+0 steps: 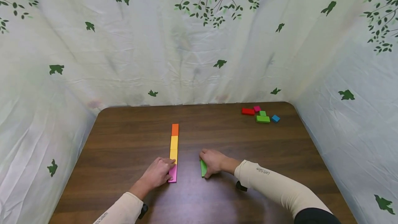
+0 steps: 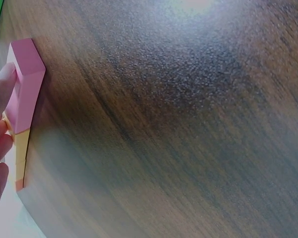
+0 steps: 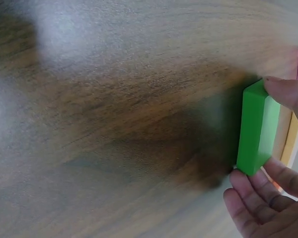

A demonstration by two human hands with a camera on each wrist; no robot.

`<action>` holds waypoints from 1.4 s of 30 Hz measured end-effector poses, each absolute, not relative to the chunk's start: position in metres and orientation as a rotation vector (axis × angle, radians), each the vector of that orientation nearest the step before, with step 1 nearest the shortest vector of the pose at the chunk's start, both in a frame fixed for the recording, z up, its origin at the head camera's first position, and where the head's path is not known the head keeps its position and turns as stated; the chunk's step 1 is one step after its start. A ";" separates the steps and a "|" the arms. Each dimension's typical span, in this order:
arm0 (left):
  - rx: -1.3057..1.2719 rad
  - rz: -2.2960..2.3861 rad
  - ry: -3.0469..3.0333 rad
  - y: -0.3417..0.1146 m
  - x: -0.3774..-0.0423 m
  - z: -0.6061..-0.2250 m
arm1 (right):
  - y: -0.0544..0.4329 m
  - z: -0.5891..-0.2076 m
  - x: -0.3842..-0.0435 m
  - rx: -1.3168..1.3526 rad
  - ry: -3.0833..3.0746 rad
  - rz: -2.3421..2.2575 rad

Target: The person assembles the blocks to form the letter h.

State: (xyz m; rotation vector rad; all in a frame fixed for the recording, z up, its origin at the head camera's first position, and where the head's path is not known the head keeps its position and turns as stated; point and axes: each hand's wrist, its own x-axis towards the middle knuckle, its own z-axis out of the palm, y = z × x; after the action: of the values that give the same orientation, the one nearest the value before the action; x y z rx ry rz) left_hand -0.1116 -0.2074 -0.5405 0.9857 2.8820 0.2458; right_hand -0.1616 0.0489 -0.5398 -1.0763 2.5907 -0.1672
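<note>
A straight column on the table runs from an orange block (image 1: 175, 129) at the far end through two yellow blocks (image 1: 174, 142) to a pink block (image 1: 173, 174) at the near end. My left hand (image 1: 158, 173) rests on the near part of this column. Its thumb touches the pink block, and a fingertip lies by the pink and yellow joint. To the right, apart from the column, a green block (image 3: 256, 129) lies roughly parallel to it. My right hand (image 1: 214, 162) pinches that block by its ends, thumb at the near end and fingers at the far one.
Toward the back right of the brown table (image 1: 133, 123) lies a loose group: a red block (image 1: 248, 111), a small magenta block (image 1: 257, 108), two green blocks (image 1: 263, 119) and a blue block (image 1: 275, 118). A white curtain (image 1: 186, 78) with leaf prints surrounds the table's back and sides.
</note>
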 end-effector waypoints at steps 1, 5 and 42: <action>0.984 0.244 2.882 -0.207 -0.112 -0.540 | 0.049 -0.540 -0.161 -1.076 2.593 -0.173; 0.974 0.245 2.879 -0.207 -0.112 -0.540 | 0.050 -0.540 -0.160 -1.072 2.596 -0.186; 1.032 0.241 2.909 -0.208 -0.112 -0.543 | 0.178 -0.520 -0.259 -0.531 2.621 -0.511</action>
State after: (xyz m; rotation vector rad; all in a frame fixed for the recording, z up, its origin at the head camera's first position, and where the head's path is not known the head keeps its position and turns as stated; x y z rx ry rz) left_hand -0.1123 -0.2077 -0.5429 1.0317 2.9086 0.2407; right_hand -0.2592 0.1781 -0.5197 -0.5305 2.6214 -0.5109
